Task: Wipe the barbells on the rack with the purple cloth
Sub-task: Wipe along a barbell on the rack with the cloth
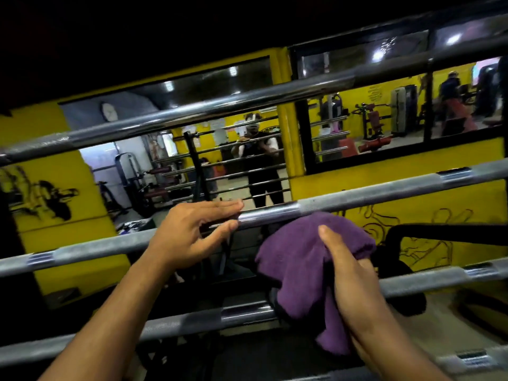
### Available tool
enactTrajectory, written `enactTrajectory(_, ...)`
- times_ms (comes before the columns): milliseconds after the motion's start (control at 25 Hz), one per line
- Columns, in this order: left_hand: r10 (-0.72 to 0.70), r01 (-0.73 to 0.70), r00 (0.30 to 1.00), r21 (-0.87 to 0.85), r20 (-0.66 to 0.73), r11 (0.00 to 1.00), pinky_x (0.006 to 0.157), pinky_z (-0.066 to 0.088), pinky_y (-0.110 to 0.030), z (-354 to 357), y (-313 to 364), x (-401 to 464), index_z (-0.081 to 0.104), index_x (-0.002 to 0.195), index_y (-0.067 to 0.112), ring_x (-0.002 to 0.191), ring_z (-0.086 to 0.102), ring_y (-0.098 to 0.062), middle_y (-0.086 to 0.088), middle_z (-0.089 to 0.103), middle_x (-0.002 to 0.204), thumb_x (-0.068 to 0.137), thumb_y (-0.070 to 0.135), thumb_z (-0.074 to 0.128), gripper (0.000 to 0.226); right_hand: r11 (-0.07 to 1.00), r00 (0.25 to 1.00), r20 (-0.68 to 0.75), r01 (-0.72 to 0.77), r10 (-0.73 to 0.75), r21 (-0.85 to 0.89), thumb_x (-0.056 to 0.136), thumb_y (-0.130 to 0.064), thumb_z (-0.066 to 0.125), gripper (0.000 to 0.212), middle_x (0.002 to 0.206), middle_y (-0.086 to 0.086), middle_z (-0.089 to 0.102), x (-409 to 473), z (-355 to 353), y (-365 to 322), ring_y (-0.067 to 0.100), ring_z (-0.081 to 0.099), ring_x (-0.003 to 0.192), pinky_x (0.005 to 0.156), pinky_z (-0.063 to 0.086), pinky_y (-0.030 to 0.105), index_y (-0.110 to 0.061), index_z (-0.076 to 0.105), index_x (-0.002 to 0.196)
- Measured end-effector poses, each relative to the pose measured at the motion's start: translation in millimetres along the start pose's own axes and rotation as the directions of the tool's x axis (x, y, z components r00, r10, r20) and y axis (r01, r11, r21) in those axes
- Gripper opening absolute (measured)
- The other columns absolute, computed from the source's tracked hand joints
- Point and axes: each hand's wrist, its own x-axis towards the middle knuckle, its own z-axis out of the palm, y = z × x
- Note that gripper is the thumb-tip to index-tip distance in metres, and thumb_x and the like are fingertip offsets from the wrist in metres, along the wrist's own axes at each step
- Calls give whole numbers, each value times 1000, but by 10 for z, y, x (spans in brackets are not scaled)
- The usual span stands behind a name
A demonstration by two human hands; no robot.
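A yellow wall (412,171) with black line drawings (412,235) stands behind the rack. Two black-framed mirrors are set in it: a left mirror (132,116) with a round clock (109,111) in its upper corner, and a right mirror (365,86) reflecting red-padded gym machines (371,125) and ceiling lights (378,55). Posters (218,125) show in the left reflection.

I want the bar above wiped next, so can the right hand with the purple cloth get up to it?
Probably yes. The right hand grips the purple cloth just under the middle barbell, and only open space shows up to the upper barbell.
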Motion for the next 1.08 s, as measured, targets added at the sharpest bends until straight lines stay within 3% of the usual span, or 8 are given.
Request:
enactTrajectory(80,-75,77,997,77,-36,994,104,46,-22,-12,-41,-89,66,131,23,126,55,1,11,62,135,100,42,50,40,954,942,156,299,-296,3,94,-35,62,21,88,-30,72,-184,-56,-124,-18,64,81,78,49,4,-31,61,114)
enactTrajectory(160,-211,222,974,162,-78,962,109,42,-27,-57,-193,-262,65,133,23,128,55,-5,9,62,136,103,49,38,48,747,688,404,665,-603,-19,104,-23,53,44,128,-30,62,-192,-73,-209,-13,57,117,99,44,10,-33,36,144)
enactTrajectory(240,-361,399,916,312,-173,863,115,34,-38,-141,-381,-533,66,130,20,127,57,-14,4,64,134,104,56,22,63,57,300,669,932,-680,-359,99,-41,53,65,162,-1,32,154,-35,-207,19,32,149,121,27,46,-24,25,155)
enactTrajectory(280,-409,469,883,377,-232,799,116,31,-41,-177,-453,-670,67,128,19,125,58,-17,2,66,132,104,57,15,68,-240,233,781,867,-580,-437,91,-49,57,77,164,10,27,409,1,-136,29,27,151,119,21,59,-21,27,156)
enactTrajectory(400,-429,559,824,407,-371,722,103,40,-40,-173,-514,-878,68,125,15,115,61,-23,-2,70,123,106,50,13,68,-529,361,889,715,-281,-457,82,-58,60,83,142,21,50,879,186,-9,40,51,123,105,32,60,-15,39,150)
enactTrajectory(640,-452,635,754,353,-476,687,82,34,-31,-28,-426,-795,70,119,14,98,59,-22,-4,71,106,105,33,19,56,-504,281,933,786,-223,-358,92,-67,41,55,92,11,66,814,930,42,31,63,76,63,36,38,-16,54,108)
enactTrajectory(840,-433,599,789,390,-436,699,81,38,-36,-51,-447,-839,67,117,15,95,58,-26,-6,69,104,106,29,20,51,-482,203,971,843,-127,-239,91,-44,55,52,114,15,62,610,1505,341,34,63,96,73,42,40,-10,46,129)
enactTrajectory(1080,-389,612,762,380,-518,694,83,33,-28,13,-434,-820,68,121,14,100,54,-16,-4,70,108,105,28,20,52,-511,242,970,831,-25,-220,94,-57,52,74,127,11,56,1009,594,-237,28,60,106,85,51,39,-16,23,148)
